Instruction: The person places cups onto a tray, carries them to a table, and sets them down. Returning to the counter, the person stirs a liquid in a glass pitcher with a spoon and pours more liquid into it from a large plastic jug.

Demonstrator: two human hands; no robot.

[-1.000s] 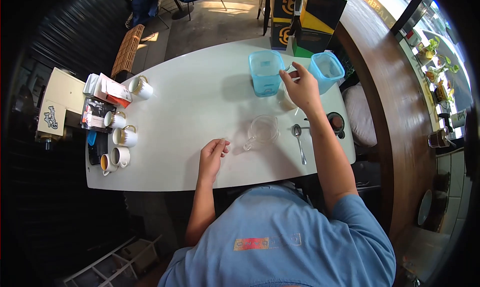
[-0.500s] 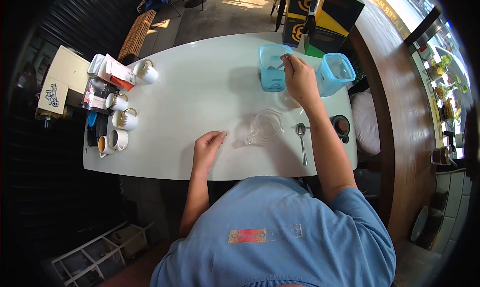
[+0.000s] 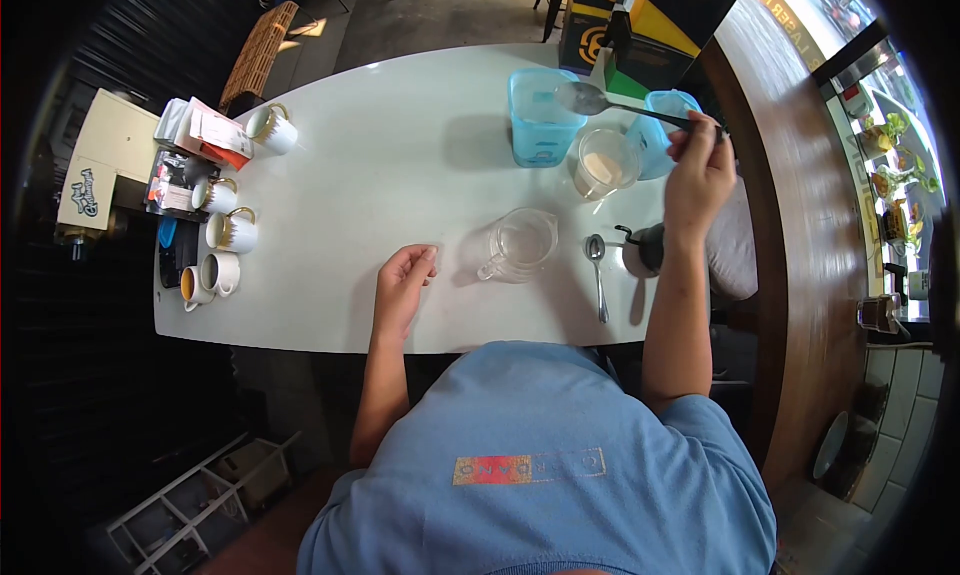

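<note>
Working from largest to smallest, we log the white table (image 3: 400, 145) first: centre and far-left stretch are bare, giving free room for moving. Black-and-yellow boxes (image 3: 650, 20) stand at the far edge. Two blue tubs sit just in front of them. The left tub (image 3: 540, 125) has its lid off, contents not readable. The right tub (image 3: 655, 125) is partly hidden by our arm. A clear pitcher (image 3: 522, 243) stands near centre and looks empty. A glass cup (image 3: 603, 165) betw. the tubs holds a pale fill in its lower part. Several mugs (image 3: 232, 232) cluster at the left edge; one shows orange-brown liquid. A dark pot (image 3: 648, 253) sits at the right edge.

Our right hand (image 3: 700, 170) pinches the handle end of the long spoon (image 3: 600, 102), which is held in the air with its bowl over the left tub's rim. We cannot tell if the bowl is loaded. Our left hand (image 3: 403, 285) rests on the table near the front edge, fingers loosely curled, gripping nothing. A second spoon (image 3: 598, 275) lies flat just right of the pitcher.
</note>
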